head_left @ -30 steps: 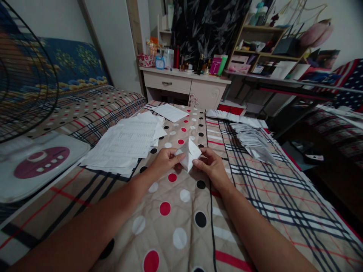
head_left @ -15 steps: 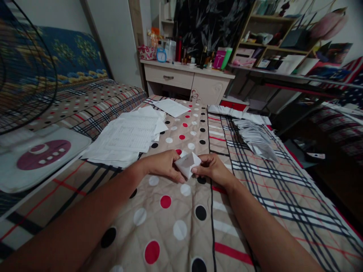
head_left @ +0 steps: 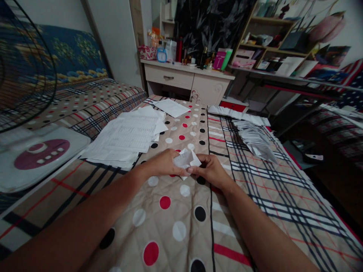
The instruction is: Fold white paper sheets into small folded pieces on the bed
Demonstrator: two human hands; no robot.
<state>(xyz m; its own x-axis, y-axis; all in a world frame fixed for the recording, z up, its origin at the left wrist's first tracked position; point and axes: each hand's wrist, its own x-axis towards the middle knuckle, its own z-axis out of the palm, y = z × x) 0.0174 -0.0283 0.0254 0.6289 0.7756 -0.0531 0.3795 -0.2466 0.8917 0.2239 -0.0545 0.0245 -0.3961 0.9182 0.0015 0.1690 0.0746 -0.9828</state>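
Note:
A small folded piece of white paper [head_left: 186,160] lies pressed between both my hands on the quilted bedspread [head_left: 181,226]. My left hand [head_left: 163,164] pinches its left side with fingers closed. On its right side my right hand [head_left: 211,170] grips it with curled fingers. Both hands rest low on the spread, near its polka-dot strip.
A loose stack of printed sheets [head_left: 126,138] lies to the left, and a row of folded paper pieces [head_left: 255,138] runs along the right. A fan base [head_left: 36,158] sits at far left. A dresser [head_left: 187,81] and cluttered shelves [head_left: 272,41] stand beyond the bed.
The paper has been folded smaller and brought down from above the spread onto it. Both hands have closed in tighter around it.

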